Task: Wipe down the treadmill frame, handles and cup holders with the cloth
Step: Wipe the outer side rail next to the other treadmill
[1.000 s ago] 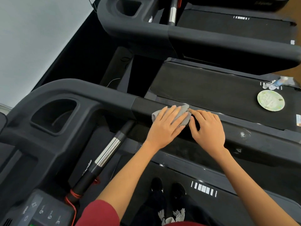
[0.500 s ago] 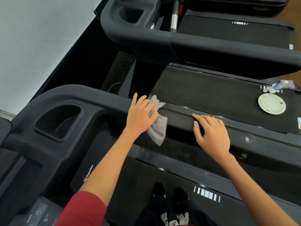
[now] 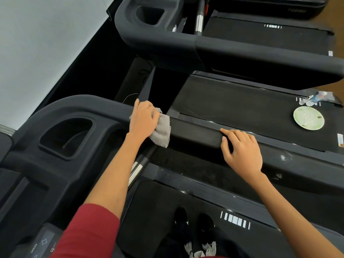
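Nearest: person's feet on treadmill belt, red sleeve at lower left. Right hand [image 3: 242, 151] rests flat on side rail [image 3: 195, 135], fingers together, holding nothing. White smudges remain on rail beyond it, so that stretch looks unwiped. Left hand [image 3: 144, 119] closed over grey cloth [image 3: 162, 132], pressing it on rail's inner end. Cup holder [image 3: 67, 137] just left, apparently not yet reached. Farther: neighbouring treadmill with plate [image 3: 309, 118] on belt.

We note red sleeve [image 3: 89, 231] on left arm, pushed above elbow; right forearm bare. Black shoes [image 3: 193, 220]; dark trousers with frayed white hems [image 3: 201, 247].
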The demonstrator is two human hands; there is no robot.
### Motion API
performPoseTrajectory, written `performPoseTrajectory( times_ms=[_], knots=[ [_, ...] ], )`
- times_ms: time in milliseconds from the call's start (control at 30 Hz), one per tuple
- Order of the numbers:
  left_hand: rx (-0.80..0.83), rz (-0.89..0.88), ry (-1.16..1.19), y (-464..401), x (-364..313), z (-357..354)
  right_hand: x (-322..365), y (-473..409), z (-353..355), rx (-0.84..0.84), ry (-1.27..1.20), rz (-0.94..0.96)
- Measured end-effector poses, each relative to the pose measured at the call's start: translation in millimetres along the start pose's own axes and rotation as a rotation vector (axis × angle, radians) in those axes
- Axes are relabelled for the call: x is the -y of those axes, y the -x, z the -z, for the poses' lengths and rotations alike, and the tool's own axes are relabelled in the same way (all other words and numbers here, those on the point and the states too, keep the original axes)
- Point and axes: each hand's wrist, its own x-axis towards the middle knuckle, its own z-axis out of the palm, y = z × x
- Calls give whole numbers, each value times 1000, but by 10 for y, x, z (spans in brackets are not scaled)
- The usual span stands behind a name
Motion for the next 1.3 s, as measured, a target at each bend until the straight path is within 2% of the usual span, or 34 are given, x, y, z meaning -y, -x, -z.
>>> performPoseTrajectory(
  times_ms=[167, 467, 567, 733, 833, 900, 1000, 1167, 1300],
  knots=[
    [-24, -71, 116, 71, -355, -158, 6, -7, -14, 17, 0, -11],
    [-130, -128, 135, 203, -803, -300, 17, -20, -32, -1, 10, 2],
    [-194, -232, 146, 325, -1063, -388, 12, -17, -28, 5, 18, 10],
    [-199, -380, 167, 602, -1389, -595, 8, -24, -23, 21, 28, 27],
    [-82, -561, 83, 683, -1210, -588, 7, -23, -12, 27, 24, 35],
    [-12, -743, -79, 639, -971, -526, 8, -22, -14, 17, 23, 34],
    [-6, -912, -242, 514, -603, -485, 0, -14, -29, 0, 31, 32],
    [-120, -835, -226, 464, -244, -412, 6, -14, -33, -1, 26, 22],
    [-210, -615, 1, 558, -415, -486, 10, -16, -29, 15, 18, 9]
  ],
)
